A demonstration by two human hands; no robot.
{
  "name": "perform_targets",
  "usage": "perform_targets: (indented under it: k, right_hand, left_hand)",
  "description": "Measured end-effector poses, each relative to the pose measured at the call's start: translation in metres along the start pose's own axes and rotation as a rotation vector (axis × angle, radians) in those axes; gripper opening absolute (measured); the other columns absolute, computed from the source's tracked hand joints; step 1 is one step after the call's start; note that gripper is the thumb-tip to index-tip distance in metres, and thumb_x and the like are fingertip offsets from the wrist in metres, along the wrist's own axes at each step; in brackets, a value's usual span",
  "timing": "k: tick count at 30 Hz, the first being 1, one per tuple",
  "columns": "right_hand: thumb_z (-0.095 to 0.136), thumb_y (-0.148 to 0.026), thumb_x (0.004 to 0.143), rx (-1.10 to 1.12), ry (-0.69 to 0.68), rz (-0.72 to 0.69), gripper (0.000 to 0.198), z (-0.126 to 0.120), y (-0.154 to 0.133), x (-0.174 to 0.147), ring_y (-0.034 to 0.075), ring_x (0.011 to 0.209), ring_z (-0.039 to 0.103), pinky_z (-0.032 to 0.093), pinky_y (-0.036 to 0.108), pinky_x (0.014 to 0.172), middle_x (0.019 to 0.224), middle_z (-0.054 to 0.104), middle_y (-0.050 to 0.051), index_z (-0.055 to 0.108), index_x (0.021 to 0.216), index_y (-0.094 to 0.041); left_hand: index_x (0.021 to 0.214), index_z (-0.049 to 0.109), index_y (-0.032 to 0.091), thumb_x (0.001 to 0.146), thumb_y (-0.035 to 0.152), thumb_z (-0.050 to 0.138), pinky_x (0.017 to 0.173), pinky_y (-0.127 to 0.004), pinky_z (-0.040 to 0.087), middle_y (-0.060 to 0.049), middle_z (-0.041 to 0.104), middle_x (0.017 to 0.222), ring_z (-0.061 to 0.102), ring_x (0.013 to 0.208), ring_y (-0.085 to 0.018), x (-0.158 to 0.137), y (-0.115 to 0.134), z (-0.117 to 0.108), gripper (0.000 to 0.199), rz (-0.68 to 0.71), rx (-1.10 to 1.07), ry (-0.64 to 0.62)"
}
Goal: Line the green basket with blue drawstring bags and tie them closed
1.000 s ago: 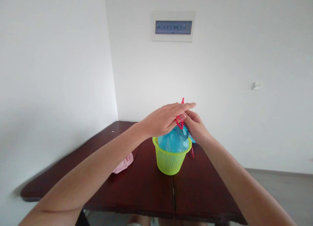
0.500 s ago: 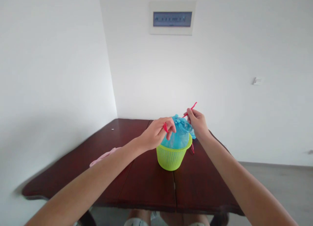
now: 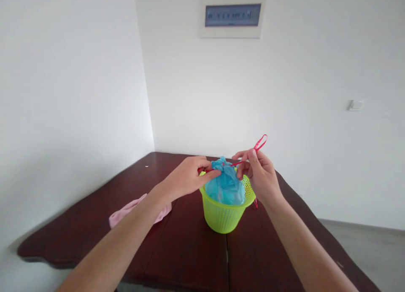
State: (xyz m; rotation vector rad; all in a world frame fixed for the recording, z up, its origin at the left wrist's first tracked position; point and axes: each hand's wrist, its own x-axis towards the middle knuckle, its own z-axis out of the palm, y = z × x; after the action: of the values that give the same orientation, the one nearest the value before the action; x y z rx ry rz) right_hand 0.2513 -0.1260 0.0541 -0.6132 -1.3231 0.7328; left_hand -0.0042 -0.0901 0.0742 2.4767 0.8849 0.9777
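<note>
A blue plastic bag (image 3: pixel 226 186) sits inside a yellow-green perforated basket (image 3: pixel 223 218), its top gathered into a bunch above the rim. A red drawstring (image 3: pixel 236 163) runs out of the gathered neck. My right hand (image 3: pixel 261 172) pinches this drawstring between thumb and fingers on the right, and a loop of it sticks up past the thumb. On the left, my left hand (image 3: pixel 190 176) is closed beside the neck of the bag, with red drawstring showing at its fingers. The far side of the neck is hidden.
The basket stands on a dark red-brown wooden table (image 3: pixel 190 250). A folded pink cloth (image 3: pixel 126 212) lies to the left, partly behind my left forearm. Another red strip (image 3: pixel 255 203) shows behind the basket's right side. White walls rise behind and at left.
The bag's mouth has been drawn into a tighter bunch. My left hand has dropped a little and moved left, and the drawstring stretches between the neck and my right hand. The view has shifted slightly.
</note>
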Motion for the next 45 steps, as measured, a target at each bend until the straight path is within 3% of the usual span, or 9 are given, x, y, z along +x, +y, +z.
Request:
perform_targets:
  k: [7, 12, 16, 23, 29, 34, 37, 41, 45]
  right_hand:
    - [0.071, -0.082, 0.112, -0.041, 0.125, -0.017, 0.062, 0.009, 0.031, 0.006, 0.015, 0.056, 0.052, 0.046, 0.028, 0.053, 0.066, 0.061, -0.002, 0.066, 0.085, -0.026]
    - [0.074, -0.084, 0.108, -0.147, 0.084, -0.016, 0.064, 0.017, 0.045, 0.014, 0.015, 0.059, 0.042, 0.037, 0.029, 0.053, 0.067, 0.052, -0.002, 0.071, 0.084, -0.025]
    - [0.072, -0.082, 0.111, -0.142, 0.020, 0.024, 0.062, 0.013, 0.057, 0.019, 0.014, 0.056, 0.039, 0.034, 0.029, 0.051, 0.064, 0.050, -0.004, 0.071, 0.085, -0.025]
    - [0.073, -0.069, 0.115, -0.096, -0.045, 0.089, 0.049, 0.002, 0.066, 0.019, 0.016, 0.059, 0.060, 0.051, 0.028, 0.054, 0.071, 0.066, 0.000, 0.079, 0.095, -0.025]
    - [0.073, -0.060, 0.118, -0.216, -0.023, 0.067, 0.037, 0.002, 0.072, 0.018, 0.017, 0.066, 0.066, 0.058, 0.029, 0.058, 0.079, 0.072, 0.002, 0.081, 0.102, -0.028]
    - [0.080, -0.046, 0.115, -0.308, 0.007, 0.017, 0.015, 0.000, 0.079, 0.011, 0.025, 0.096, 0.082, 0.074, 0.040, 0.084, 0.109, 0.081, 0.006, 0.081, 0.123, -0.034]
    - [0.083, -0.045, 0.112, -0.414, -0.001, -0.018, 0.040, 0.000, 0.080, 0.003, 0.031, 0.115, 0.083, 0.076, 0.052, 0.102, 0.142, 0.078, 0.010, 0.072, 0.150, -0.040]
    - [0.094, -0.049, 0.102, -0.736, -0.097, -0.064, 0.111, 0.001, 0.078, -0.008, 0.045, 0.157, 0.067, 0.069, 0.069, 0.122, 0.186, 0.051, 0.015, 0.026, 0.189, -0.045]
    - [0.089, -0.040, 0.102, -1.031, -0.326, -0.065, 0.122, 0.001, 0.081, -0.010, 0.048, 0.178, 0.045, 0.055, 0.074, 0.136, 0.195, 0.041, 0.016, 0.011, 0.194, -0.037]
  left_hand:
    - [0.081, 0.089, 0.023, 0.114, 0.060, 0.080, 0.104, -0.035, 0.055, -0.011, 0.076, 0.125, 0.070, 0.116, -0.025, 0.011, -0.010, 0.016, 0.050, 0.094, -0.439, 0.249]
    - [0.076, 0.075, 0.020, 0.110, 0.073, 0.078, 0.098, -0.041, 0.062, -0.010, 0.075, 0.092, 0.071, 0.096, -0.027, 0.034, -0.013, 0.052, 0.063, -0.003, -1.016, 0.183]
    - [0.086, 0.075, 0.020, 0.110, 0.066, 0.083, 0.086, -0.031, 0.059, -0.005, 0.068, 0.088, 0.064, 0.086, -0.020, 0.048, -0.023, 0.067, 0.053, -0.082, -1.122, 0.204]
    - [0.146, 0.079, 0.027, 0.099, 0.047, 0.100, 0.093, -0.034, 0.066, -0.010, 0.077, 0.122, 0.076, 0.108, -0.025, 0.046, -0.043, 0.065, 0.056, -0.058, -0.967, 0.056]
    - [0.156, 0.076, 0.038, 0.102, 0.033, 0.096, 0.121, -0.044, 0.061, -0.009, 0.078, 0.156, 0.077, 0.136, -0.033, 0.040, -0.053, 0.060, 0.057, -0.080, -0.481, 0.125]
    - [0.172, 0.067, 0.039, 0.093, 0.034, 0.103, 0.129, -0.052, 0.057, -0.011, 0.073, 0.169, 0.071, 0.152, -0.041, 0.043, -0.062, 0.059, 0.087, -0.014, -0.383, -0.077]
    - [0.160, 0.077, 0.038, 0.102, 0.027, 0.090, 0.121, -0.048, 0.060, -0.008, 0.082, 0.154, 0.077, 0.140, -0.038, 0.049, -0.065, 0.061, 0.060, -0.047, -0.341, -0.147]
    - [0.124, 0.087, 0.030, 0.117, 0.032, 0.068, 0.101, -0.038, 0.061, -0.002, 0.089, 0.112, 0.082, 0.110, -0.029, 0.058, -0.070, 0.059, 0.021, -0.127, -0.295, -0.142]
    - [0.106, 0.076, 0.024, 0.126, 0.049, 0.055, 0.086, -0.034, 0.055, -0.001, 0.082, 0.100, 0.076, 0.095, -0.023, 0.058, -0.069, 0.055, 0.038, -0.188, -0.306, -0.047]
